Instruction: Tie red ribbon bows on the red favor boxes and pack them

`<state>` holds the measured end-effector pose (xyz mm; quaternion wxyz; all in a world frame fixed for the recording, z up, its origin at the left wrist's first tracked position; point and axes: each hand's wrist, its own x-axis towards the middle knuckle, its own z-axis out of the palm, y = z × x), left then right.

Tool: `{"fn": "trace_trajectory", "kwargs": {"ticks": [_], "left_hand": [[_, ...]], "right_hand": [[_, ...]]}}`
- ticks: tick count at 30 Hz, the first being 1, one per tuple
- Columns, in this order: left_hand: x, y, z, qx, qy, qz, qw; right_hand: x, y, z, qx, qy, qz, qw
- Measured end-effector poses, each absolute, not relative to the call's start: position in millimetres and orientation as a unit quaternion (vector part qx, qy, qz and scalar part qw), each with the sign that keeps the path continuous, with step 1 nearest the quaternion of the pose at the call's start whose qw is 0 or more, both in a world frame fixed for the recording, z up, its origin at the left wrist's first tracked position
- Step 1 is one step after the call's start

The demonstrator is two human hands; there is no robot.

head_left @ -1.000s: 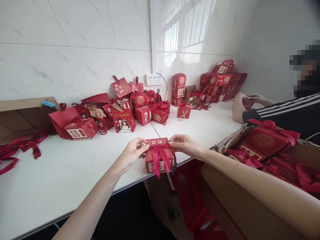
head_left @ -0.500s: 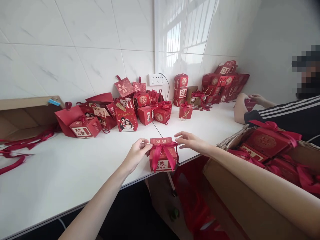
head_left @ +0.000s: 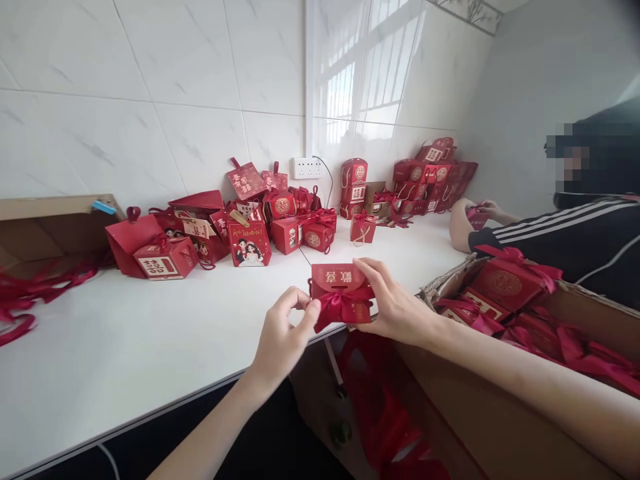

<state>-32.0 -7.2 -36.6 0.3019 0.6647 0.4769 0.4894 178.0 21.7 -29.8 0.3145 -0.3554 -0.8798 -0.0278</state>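
Observation:
A red gift box (head_left: 334, 275) with gold lettering on its top is between my two hands at the table's front edge. Its top tilts toward me, and a dark red satin ribbon (head_left: 341, 308) is tied in a bow across it. My left hand (head_left: 286, 330) pinches the box's left side by the ribbon, thumb in front. On the other side my right hand (head_left: 395, 300) grips the box, fingers over its upper right corner and thumb below. The box's underside is hidden.
Red gift boxes (head_left: 250, 243) stand along the tiled wall on the white table (head_left: 125, 340). At right is a cardboard carton (head_left: 590, 300) full of ribboned boxes; beyond it, a person's sleeve (head_left: 560, 227). Loose ribbons (head_left: 45, 287) lie at left beside another carton (head_left: 45, 207).
My right hand has closed on the box's right side, where it was open before. The box has tipped, hiding its front face. The view has shifted slightly.

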Motion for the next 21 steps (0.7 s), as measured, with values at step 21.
{"fn": "trace_trajectory", "kwargs": {"ticks": [21], "left_hand": [[110, 22, -68, 0.898, 0.203, 0.383, 0.077]], "right_hand": [[331, -156, 13, -0.551, -0.222, 0.587, 0.550]]}}
